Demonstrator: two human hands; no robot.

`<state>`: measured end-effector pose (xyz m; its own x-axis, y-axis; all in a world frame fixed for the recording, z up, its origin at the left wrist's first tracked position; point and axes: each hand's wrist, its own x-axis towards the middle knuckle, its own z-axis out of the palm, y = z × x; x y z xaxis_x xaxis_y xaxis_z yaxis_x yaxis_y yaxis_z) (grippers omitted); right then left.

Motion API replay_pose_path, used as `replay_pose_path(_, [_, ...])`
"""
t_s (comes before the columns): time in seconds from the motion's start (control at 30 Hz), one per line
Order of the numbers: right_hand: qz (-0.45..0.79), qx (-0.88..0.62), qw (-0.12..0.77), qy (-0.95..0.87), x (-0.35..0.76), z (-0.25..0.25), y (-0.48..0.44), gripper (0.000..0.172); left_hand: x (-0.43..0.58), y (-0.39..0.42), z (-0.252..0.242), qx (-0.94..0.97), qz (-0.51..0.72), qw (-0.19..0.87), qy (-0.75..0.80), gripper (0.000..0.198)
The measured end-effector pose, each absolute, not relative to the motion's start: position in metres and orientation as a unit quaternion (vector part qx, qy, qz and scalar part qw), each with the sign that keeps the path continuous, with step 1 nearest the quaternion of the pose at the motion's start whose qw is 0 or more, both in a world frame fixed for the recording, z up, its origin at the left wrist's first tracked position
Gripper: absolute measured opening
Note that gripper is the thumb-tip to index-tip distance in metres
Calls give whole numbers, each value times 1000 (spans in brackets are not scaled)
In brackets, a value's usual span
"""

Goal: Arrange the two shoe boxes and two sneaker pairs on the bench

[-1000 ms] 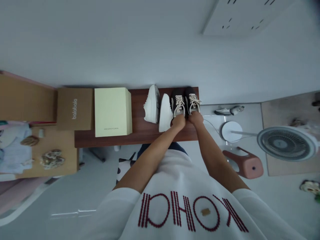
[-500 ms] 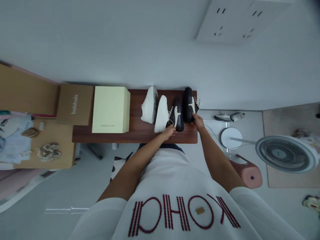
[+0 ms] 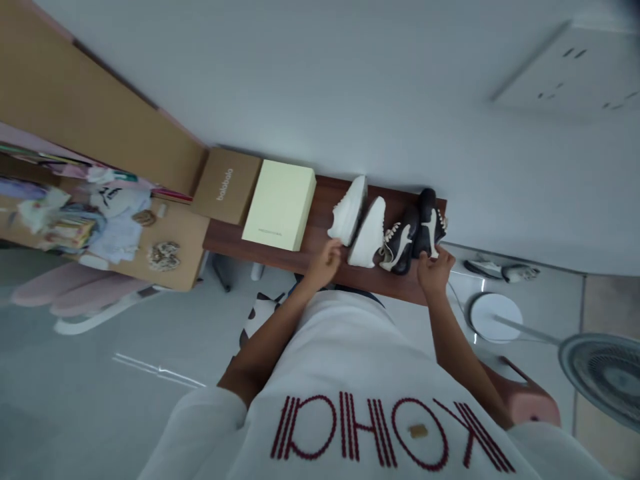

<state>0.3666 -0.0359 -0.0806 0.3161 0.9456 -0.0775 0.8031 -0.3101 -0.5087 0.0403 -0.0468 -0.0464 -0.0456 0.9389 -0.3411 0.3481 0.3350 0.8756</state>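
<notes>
From the head view, the leftmost white shoe [image 3: 349,210] lies on the counter [image 3: 320,233] just beyond the left grip [image 3: 323,265], the nearer one, long axis running toward the wall [image 3: 375,100]. That grip is half-curled, holding nothing visible. The right grip [image 3: 435,270] touches the end black shoe [image 3: 427,227]; whether it clasps, I cannot tell. Unlike the earlier frame, the left grip is off the other black shoe [image 3: 403,241].

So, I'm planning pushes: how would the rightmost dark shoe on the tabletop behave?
The dark shoe probably won't roll, lying on its side on the brown tabletop. Its laced upper likely flexes. Pushed right, it might slip off the nearby end.
</notes>
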Motion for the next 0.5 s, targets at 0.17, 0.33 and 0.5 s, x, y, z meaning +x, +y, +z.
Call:
replay_pose_path(0.17, [395,-686,294,-536,258,-46,-44,52,-123,-47,-60,265,384,209,859,39])
replay_pose_path(0.33, [549,-649,216,-480,87,-61,-13,48,-205,-16,-96,149,374,388,829,38])
replay_pose_path(0.5, [584,-707,228,-329,-1,-96,21,47,-214,-4,-103,236,327,551,730,51])
